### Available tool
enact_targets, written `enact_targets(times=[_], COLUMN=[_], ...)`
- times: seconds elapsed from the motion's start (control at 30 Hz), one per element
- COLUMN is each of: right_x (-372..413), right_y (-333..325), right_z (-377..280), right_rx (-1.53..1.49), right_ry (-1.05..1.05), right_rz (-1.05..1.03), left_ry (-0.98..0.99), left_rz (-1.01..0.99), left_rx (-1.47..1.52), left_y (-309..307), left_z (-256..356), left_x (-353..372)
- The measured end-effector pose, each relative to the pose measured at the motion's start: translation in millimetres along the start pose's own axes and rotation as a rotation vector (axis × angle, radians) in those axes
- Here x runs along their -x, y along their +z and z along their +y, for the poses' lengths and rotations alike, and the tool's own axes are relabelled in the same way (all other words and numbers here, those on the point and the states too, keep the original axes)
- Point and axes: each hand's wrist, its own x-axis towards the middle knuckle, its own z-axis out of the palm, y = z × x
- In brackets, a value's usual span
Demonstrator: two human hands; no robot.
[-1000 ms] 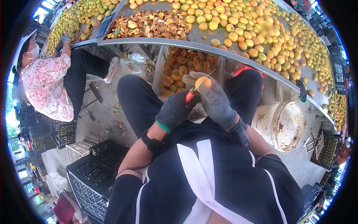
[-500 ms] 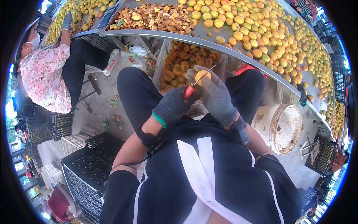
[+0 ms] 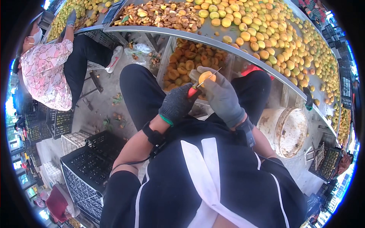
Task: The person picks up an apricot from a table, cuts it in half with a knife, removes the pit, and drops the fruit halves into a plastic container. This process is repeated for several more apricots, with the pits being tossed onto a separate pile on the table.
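My left hand (image 3: pixel 175 104), in a dark knit glove with a green cuff, is closed round the red handle of a small knife (image 3: pixel 192 92). The thin blade points up and to the right, lying across an orange-yellow apricot (image 3: pixel 205 76). My right hand (image 3: pixel 225 100), in a grey glove, grips that apricot between thumb and fingers. Both hands are close together above my lap. Just beyond them, between my knees, a crate (image 3: pixel 162 67) holds many halved apricots (image 3: pixel 185 65).
A metal-edged table (image 3: pixel 167 32) curves ahead, bearing brown pits (image 3: pixel 159 16) and whole apricots (image 3: pixel 262 34). A white bucket (image 3: pixel 266 123) lies at right, a black crate (image 3: pixel 81 182) at lower left. A masked person (image 3: pixel 45 72) sits at left.
Both hands keep hold of the knife and apricot, with only a slight shift. The apricot is turned a little, and the whole view has tilted slightly.
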Motion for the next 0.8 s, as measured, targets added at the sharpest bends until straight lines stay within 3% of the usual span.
enact_targets(times=[0.23, 0.33, 0.43, 0.5, 0.6, 0.73, 0.8], right_x=[-1.8, -4.5, -5.2, -3.8, -5.2, -8.0, -8.9], right_y=[2.0, -2.3, -5.5, -8.0, -10.9, -14.2, -13.2], right_z=[-12.0, -7.9, -8.4, -10.5, -16.4, -19.4, -18.5], right_rx=[-0.049, -0.061, -0.05, -0.039, -0.036, 0.086, 0.177], right_ry=[-0.036, -0.072, -0.061, -0.044, -0.002, 0.021, 0.03], right_rz=[-0.07, -0.108, -0.114, -0.117, -0.19, -0.177, -0.137], left_ry=[0.091, -0.039, 0.057, -0.192, -0.154, -0.206, -0.122], left_rz=[-0.038, -0.152, -0.162, -0.312, -0.339, -0.351, -0.299], left_rx=[0.123, 0.261, 0.236, 0.316, 0.447, 0.349, 0.285], left_y=[-11.3, -18.5, -17.5, -23.5, -20.6, -26.7, -26.3], left_z=[17.9, 25.3, 17.9, 23.8, 16.3, 22.6, 19.2], left_x=[-6.4, -7.0, -9.7, -9.0, -7.1, -9.5, -11.1])
